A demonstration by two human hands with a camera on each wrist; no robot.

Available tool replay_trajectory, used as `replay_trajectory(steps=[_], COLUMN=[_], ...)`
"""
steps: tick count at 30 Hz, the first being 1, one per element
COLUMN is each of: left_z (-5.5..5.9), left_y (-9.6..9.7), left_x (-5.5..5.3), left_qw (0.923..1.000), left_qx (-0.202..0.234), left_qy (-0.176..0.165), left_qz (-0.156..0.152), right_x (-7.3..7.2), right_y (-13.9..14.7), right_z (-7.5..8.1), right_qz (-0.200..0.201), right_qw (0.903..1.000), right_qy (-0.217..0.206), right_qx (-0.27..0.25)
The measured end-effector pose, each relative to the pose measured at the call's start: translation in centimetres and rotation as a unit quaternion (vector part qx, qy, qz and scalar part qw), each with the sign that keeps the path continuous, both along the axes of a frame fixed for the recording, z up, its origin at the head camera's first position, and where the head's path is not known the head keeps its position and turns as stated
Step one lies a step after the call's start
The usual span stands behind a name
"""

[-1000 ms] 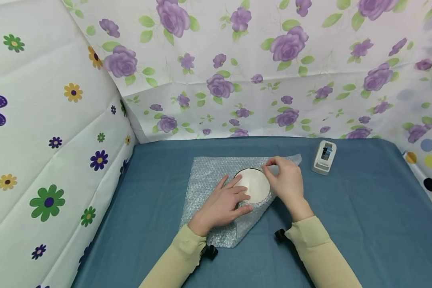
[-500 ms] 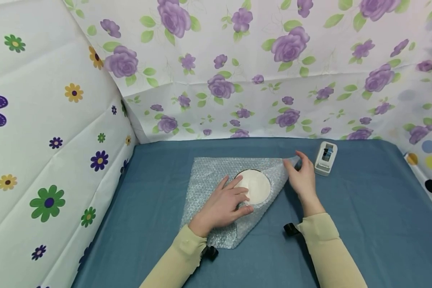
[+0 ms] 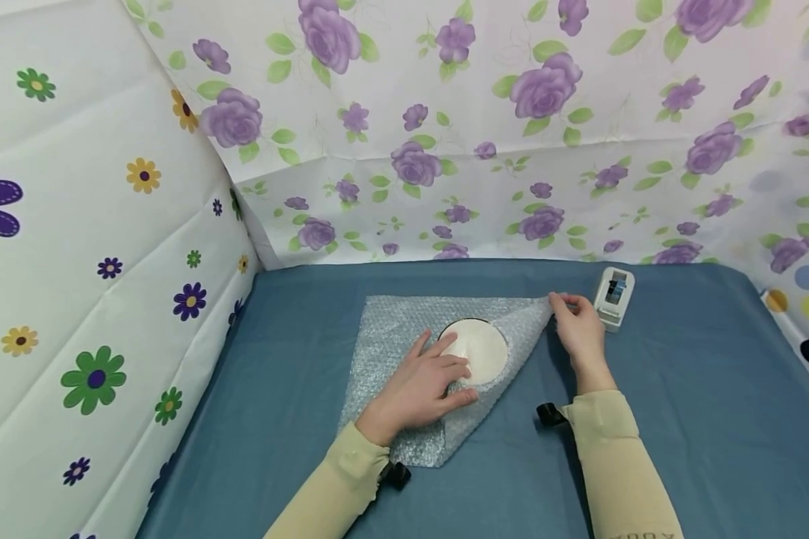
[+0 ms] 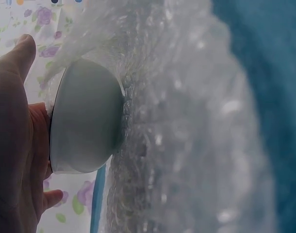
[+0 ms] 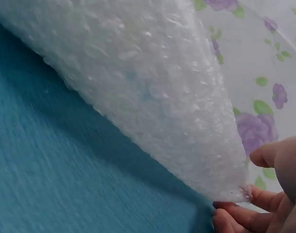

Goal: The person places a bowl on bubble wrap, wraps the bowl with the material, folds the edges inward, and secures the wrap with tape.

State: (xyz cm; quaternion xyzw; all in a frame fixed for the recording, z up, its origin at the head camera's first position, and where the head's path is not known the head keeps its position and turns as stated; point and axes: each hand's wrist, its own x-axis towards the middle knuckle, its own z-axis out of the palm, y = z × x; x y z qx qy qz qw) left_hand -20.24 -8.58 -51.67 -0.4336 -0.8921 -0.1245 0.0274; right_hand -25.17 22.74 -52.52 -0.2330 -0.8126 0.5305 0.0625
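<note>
**Partial cover: bowl [image 3: 484, 352] uncovered on top, bubble wrap [image 3: 394, 326] folded on one side**

The bowl stands mouth up on the bubble wrap, directly under the fingers of the left hand [image 3: 421, 385]. That hand lies spread over the near rim with its fingers extended, resting on the bowl without gripping it. The right hand [image 3: 580, 337], well apart from the left, pinches a corner of the sheet between its fingertips.

Progress, as judged: an early stage. Completed: the bowl is seated on the sheet, and the portion between the two hands is turned up along a slanting fold, against the bowl's side facing the right hand. Outstanding: the corner in the right hand is not laid across the bowl, and the sheet beyond and to the outer side of the left hand lies flat. The bowl's mouth is exposed (the wrap beneath the left hand is hidden and cannot be assessed).

A white dispenser [image 3: 613, 298] stands on the blue cloth [image 3: 701, 419] just beside the right hand, on its outer side, untouched as far as can be told. No tape can be made out on the sheet.
</note>
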Motion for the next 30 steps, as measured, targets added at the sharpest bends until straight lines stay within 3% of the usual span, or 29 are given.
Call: replay_trajectory(steps=[11,19,30], left_z=[-0.2,-0.1,0.3], left_y=[0.2,0.4,0.4], left_x=[0.1,0.3,0.4], left_qw=[0.9998,0.9998,0.9996], left_qx=[-0.008,-0.012,-0.022], left_qy=[-0.012,-0.009,-0.010], left_qz=[0.011,0.011,0.017], right_x=[-0.1,0.3,0.5], right_y=[1.1,1.9,2.1], right_z=[-0.4,1.4,2.7], right_qz=[-0.026,-0.052,-0.050], right_qw=[0.9993,0.9931,0.9891], right_qy=[0.010,0.074,0.094], right_qx=[-0.023,-0.074,-0.101])
